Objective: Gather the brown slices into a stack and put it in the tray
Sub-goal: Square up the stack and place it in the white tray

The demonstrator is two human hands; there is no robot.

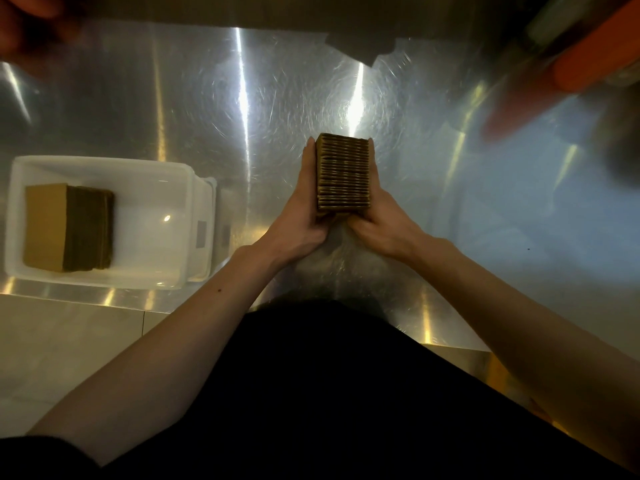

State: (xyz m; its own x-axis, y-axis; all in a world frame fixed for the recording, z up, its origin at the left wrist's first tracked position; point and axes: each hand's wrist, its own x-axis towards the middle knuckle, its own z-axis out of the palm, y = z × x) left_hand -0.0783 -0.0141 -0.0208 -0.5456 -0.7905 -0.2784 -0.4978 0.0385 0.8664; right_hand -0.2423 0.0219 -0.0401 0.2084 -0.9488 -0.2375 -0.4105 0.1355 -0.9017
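Note:
A stack of brown slices (343, 171) stands on edge on the steel table, its ribbed edges facing up. My left hand (304, 216) presses its left side and near end. My right hand (384, 216) presses its right side, so both hands clamp the stack between them. A white tray (104, 164) sits at the left of the table, well apart from my hands. Inside it, against its left wall, lies another brown stack (69, 227) with a lighter top face.
The shiny steel table (242, 109) reaches from the tray to the right. Its near edge runs just below the tray. A blurred orange object (585, 60) lies at the far right, and a blurred hand shows in the top left corner.

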